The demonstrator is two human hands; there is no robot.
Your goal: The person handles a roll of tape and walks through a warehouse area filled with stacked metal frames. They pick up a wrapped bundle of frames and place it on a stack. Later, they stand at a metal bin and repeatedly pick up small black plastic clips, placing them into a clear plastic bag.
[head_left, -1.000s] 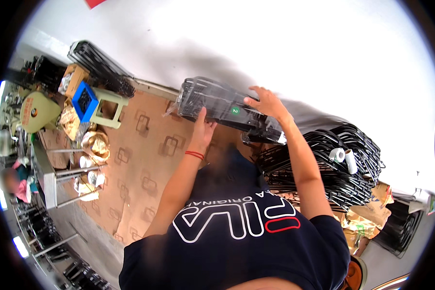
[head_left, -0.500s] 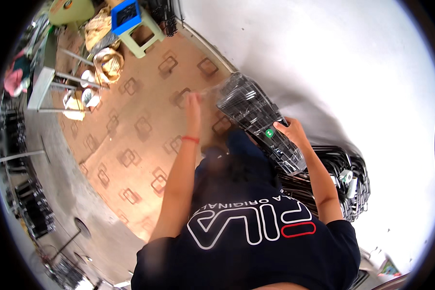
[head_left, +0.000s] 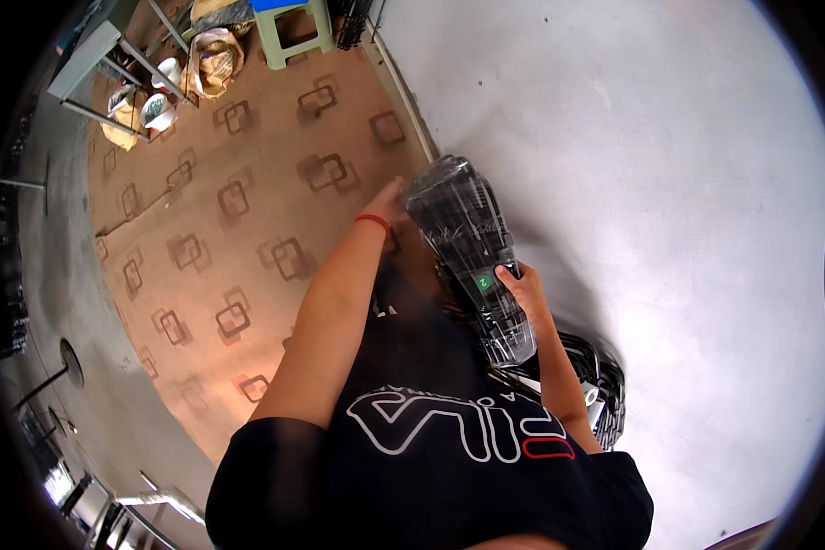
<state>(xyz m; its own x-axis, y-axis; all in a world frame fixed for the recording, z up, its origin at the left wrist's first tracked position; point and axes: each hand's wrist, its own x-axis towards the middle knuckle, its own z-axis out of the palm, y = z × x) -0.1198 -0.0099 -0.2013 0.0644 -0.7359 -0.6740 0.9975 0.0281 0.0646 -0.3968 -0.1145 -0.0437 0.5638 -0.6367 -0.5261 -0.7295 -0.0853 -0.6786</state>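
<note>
A long bundle of black parts (head_left: 467, 229), wrapped in clear plastic film with a round green sticker, is held slantwise in front of my body. My right hand (head_left: 524, 291) grips its right side near the lower end, the thumb lying on top by the sticker. At the upper left edge of the bundle is my left hand (head_left: 392, 202), with a red cord around the wrist. Its fingers are blurred and partly hidden by the bundle, so their grip does not show.
Below my right forearm lies a stack of black parts (head_left: 605, 367) with a white roll (head_left: 590, 394) on it. A white wall (head_left: 669, 183) rises on the right. Far left stand a grey metal-legged table (head_left: 87, 60), sacks (head_left: 215, 62) and a green stool (head_left: 293, 32).
My left hand has come from out on the left to the bundle's upper edge; a thin film strip stretched between them before. The bundle has turned more upright, and the view has shifted.
</note>
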